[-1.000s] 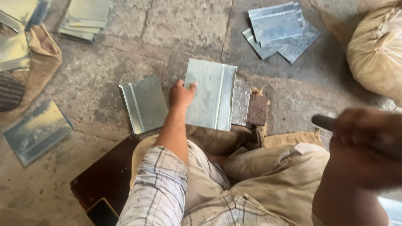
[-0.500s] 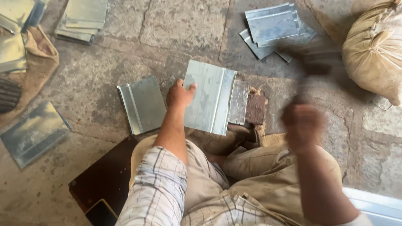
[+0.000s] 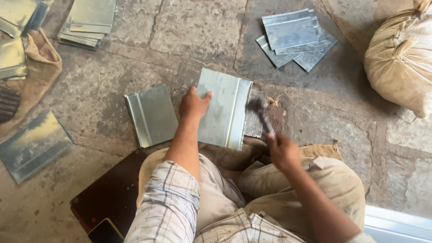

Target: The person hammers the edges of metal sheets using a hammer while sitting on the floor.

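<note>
A floor (image 3: 198, 31) of worn grey stone slabs, stained dark in patches, under soft daylight. Stacks of metal sheets (image 3: 294, 36) lie about it. A full sack (image 3: 400, 58) sits at the right, burlap (image 3: 38, 74) at the left, a dark board (image 3: 112, 195) below.

Ribbed grey metal sheet (image 3: 223, 108) flat on floor; hammer (image 3: 262, 114) head at its edge.

Dull grey metal sheet (image 3: 223, 108); rough stone floor (image 3: 198, 31).
</note>
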